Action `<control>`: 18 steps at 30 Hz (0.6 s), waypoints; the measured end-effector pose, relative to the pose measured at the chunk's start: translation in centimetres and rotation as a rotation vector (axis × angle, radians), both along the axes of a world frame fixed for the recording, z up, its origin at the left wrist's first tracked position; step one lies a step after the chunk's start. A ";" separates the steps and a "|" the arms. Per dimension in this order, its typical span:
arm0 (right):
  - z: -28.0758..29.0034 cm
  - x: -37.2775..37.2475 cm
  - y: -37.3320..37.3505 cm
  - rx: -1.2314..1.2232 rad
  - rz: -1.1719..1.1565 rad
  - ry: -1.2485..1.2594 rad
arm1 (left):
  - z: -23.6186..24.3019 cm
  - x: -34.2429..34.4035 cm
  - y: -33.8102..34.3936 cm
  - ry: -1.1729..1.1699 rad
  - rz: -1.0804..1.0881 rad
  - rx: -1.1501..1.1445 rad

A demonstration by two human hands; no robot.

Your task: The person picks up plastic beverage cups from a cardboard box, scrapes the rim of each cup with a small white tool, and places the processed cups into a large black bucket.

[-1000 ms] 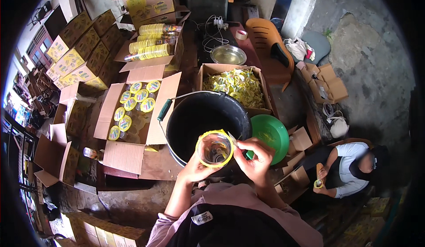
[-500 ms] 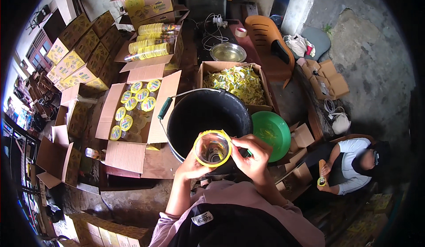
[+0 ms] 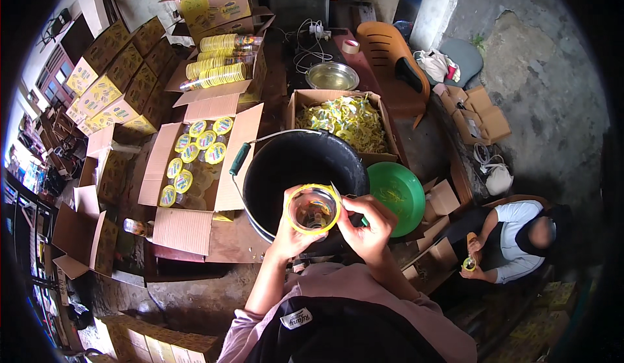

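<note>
My left hand (image 3: 290,238) is wrapped round a clear plastic cup (image 3: 314,212) with a yellow rim, its mouth facing up toward me. In my closed right hand (image 3: 369,225) is a small knife (image 3: 335,189); its thin blade pokes up beside the cup's right rim, and a bit of green shows by the fingers. My right fingertips are close against that rim. Both hands are over the near edge of a black bucket (image 3: 292,161), whose wire handle carries a green grip (image 3: 240,159). Right of it is a green basin (image 3: 406,200) with yellow scraps inside.
An open carton (image 3: 162,161) of yellow-lidded cups stands left, with stacked cups (image 3: 214,70) behind it. Beyond the bucket, a carton (image 3: 296,113) holds yellow trimmings near a metal bowl (image 3: 332,77). A seated co-worker (image 3: 520,233) handles a cup at right.
The cup has turned slightly in my left hand. The blade now shows above the rim by my right fingers. The co-worker's hands have shifted a little.
</note>
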State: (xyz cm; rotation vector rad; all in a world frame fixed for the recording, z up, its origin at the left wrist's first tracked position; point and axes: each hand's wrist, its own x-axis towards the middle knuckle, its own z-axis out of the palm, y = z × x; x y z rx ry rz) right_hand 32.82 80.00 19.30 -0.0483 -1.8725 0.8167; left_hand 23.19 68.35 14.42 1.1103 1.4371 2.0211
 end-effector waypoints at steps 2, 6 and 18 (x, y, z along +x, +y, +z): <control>0.2 -0.1 0.1 0.017 -0.007 -0.008 | -0.2 -0.2 0.1 -0.011 -0.021 0.017; 0.2 -0.5 0.3 0.061 -0.018 -0.021 | 0.1 -0.7 0.1 0.006 -0.029 0.022; -0.3 -1.1 0.5 0.021 -0.009 -0.011 | -0.2 -1.4 0.3 0.022 -0.053 0.010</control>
